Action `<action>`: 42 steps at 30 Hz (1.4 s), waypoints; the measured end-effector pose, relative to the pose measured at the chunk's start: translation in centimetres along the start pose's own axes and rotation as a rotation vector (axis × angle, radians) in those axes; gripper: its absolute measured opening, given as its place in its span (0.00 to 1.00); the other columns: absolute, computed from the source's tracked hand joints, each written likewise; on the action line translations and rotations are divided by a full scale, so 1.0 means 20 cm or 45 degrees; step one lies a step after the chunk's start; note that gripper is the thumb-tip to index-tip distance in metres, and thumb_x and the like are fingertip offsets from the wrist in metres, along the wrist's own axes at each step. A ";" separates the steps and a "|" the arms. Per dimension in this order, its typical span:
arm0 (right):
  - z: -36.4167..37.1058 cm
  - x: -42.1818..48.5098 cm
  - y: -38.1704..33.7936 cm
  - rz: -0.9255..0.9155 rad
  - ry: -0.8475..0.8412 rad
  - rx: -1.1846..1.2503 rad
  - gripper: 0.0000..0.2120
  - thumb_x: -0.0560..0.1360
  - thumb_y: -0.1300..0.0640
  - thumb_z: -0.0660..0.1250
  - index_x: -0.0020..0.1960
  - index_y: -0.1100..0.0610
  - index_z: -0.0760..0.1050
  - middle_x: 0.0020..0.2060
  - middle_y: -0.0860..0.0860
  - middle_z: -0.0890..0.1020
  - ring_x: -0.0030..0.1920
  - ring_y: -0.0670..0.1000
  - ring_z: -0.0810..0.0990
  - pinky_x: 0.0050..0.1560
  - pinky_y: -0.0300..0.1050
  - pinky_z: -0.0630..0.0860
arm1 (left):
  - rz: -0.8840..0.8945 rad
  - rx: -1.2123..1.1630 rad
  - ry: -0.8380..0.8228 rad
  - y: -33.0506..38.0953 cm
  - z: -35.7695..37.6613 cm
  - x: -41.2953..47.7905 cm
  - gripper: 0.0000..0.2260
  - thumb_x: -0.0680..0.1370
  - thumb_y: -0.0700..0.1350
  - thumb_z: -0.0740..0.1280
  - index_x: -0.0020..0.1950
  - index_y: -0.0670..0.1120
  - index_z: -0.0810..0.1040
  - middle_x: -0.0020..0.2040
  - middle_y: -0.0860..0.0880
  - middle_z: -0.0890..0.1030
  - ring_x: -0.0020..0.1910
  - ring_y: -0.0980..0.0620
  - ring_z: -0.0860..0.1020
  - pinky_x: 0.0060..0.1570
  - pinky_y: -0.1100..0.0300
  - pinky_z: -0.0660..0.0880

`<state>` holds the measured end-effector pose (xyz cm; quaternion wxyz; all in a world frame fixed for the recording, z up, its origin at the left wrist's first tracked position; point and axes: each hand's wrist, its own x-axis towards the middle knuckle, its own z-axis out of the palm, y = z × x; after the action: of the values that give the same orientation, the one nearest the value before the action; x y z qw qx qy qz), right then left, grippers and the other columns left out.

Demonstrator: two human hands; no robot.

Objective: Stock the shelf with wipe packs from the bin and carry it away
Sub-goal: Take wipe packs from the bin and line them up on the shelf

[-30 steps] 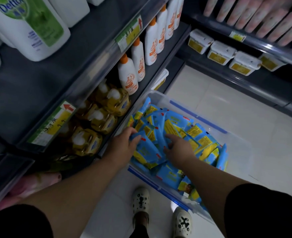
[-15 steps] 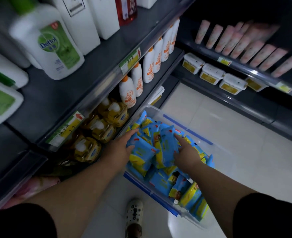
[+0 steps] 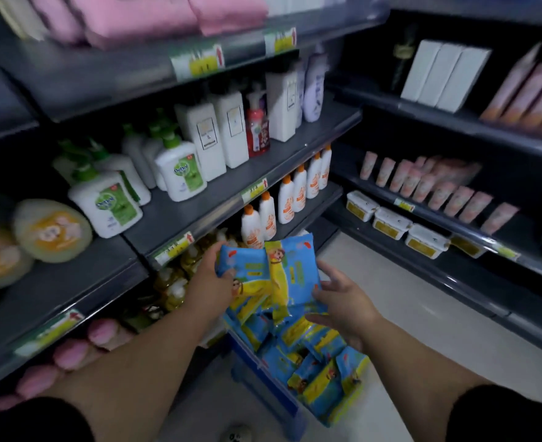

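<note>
The bin of packs stands on the pale floor, its far end hidden. Above it, the left hand grips the wipe packs, long axes upright, tops toward the blurred shelf. The right hand, fingers spread, presses their right edge.

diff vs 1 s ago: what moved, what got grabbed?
Both hands came up out of the bin carrying a bundle of wipe packs, raised toward the shelving. The left hand grips its left side; the right hand presses its right side with spread fingers. Unchanged: loose packs remain in the bin, and the orange-capped bottles stay shelved.
</note>
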<state>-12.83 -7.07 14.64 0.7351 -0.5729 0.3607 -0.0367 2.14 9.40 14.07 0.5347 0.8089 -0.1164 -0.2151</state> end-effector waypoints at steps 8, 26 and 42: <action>0.12 -0.36 -0.36 -0.282 -0.215 -0.049 0.30 0.76 0.70 0.65 0.72 0.47 0.66 0.49 0.55 0.83 0.47 0.56 0.83 0.41 0.50 0.81 | 0.093 -0.249 0.187 0.40 -0.30 -0.43 0.20 0.81 0.42 0.63 0.68 0.61 0.65 0.51 0.47 0.81 0.38 0.48 0.79 0.31 0.56 0.78; 1.29 -0.94 -0.98 -0.827 -0.705 -0.294 0.27 0.76 0.70 0.65 0.63 0.41 0.71 0.49 0.53 0.82 0.43 0.50 0.82 0.41 0.46 0.80 | 0.487 -0.291 0.749 0.69 -1.67 -1.07 0.21 0.80 0.40 0.64 0.65 0.64 0.66 0.46 0.39 0.80 0.38 0.46 0.77 0.41 0.46 0.79; 2.86 -1.23 -1.10 -1.039 -0.914 -0.687 0.19 0.75 0.69 0.66 0.56 0.47 0.79 0.46 0.48 0.84 0.37 0.42 0.82 0.35 0.38 0.78 | 0.423 -0.231 1.021 0.21 -3.22 -1.24 0.21 0.80 0.40 0.64 0.67 0.61 0.66 0.31 0.47 0.72 0.27 0.48 0.72 0.32 0.55 0.73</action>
<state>9.68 43.60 50.45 0.5663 -0.8077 -0.1620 -0.0272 10.88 70.54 45.09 0.6336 0.7486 -0.0089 0.1952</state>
